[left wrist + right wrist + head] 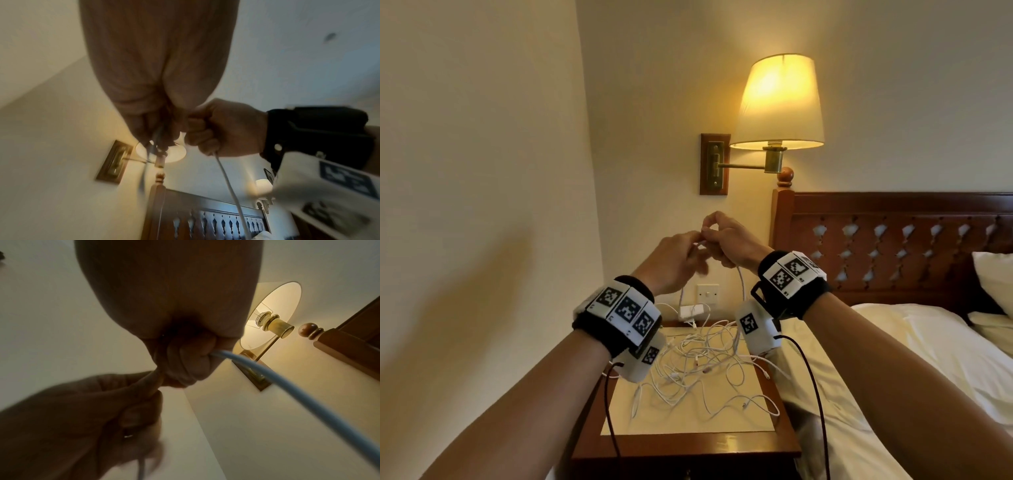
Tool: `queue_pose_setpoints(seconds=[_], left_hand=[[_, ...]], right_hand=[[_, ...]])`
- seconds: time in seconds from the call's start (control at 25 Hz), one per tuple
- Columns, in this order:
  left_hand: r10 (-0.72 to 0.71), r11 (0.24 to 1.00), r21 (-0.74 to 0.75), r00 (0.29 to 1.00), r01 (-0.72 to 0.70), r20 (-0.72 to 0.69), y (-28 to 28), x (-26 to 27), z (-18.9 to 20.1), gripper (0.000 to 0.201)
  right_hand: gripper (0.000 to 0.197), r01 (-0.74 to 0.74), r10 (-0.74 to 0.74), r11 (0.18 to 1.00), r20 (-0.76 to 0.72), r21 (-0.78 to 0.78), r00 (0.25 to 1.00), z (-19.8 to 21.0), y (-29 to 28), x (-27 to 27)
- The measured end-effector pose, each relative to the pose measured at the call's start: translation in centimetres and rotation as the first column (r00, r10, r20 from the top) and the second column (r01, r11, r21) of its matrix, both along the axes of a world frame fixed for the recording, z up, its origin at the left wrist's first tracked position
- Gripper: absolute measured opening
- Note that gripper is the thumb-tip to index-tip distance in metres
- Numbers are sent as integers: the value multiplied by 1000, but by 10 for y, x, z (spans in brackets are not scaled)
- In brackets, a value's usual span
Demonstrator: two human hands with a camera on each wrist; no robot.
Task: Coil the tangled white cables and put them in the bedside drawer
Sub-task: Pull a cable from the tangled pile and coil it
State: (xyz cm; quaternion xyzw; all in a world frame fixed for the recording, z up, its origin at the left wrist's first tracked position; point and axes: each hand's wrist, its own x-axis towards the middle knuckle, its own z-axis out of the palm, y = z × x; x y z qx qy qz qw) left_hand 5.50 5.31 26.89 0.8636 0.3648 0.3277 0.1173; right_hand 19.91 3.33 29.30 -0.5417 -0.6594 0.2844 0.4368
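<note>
A tangle of white cables (698, 366) lies spread over the bedside table (688, 445). Both hands are raised above it, close together in front of the wall. My left hand (681, 255) pinches one white cable (740, 284) with curled fingers. My right hand (726, 240) grips the same cable in a fist; the strand (228, 181) hangs down from that fist to the heap. In the right wrist view the cable (287, 386) leaves my curled right fingers (185, 360), with my left hand (82, 418) just beside them. The drawer front is barely in view at the table's lower edge.
A lit wall lamp (779, 102) on a brass arm hangs above the hands. A white charger (693, 311) sits at the wall socket behind the table. The bed (893, 359) with white sheets and a carved wooden headboard (893, 246) is at the right. A wall stands close on the left.
</note>
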Motion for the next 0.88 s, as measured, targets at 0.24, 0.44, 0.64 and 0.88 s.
queue_pose_setpoints(seconds=[0.24,0.44,0.64,0.88], left_hand=[[38,968,245,996,-56,78,22,-30,-25,25],[253,965,73,968,-252,-5,41,-91,-27,29],[38,975,-216,996,-54,-79,16,-64,-16,66],[-73,997,45,966,63,249,-2,-3,-23,28]], right_hand=[[4,-59,59,997,-8,-47,998,-17,-8,22],[8,12,-17,998,-110,-55,994,-31,-15,59],[8,-9,9,1000,-77,-6,997,-24,-13,33],[7,-54,53,999,-60,-9,997,-16,-17,18]])
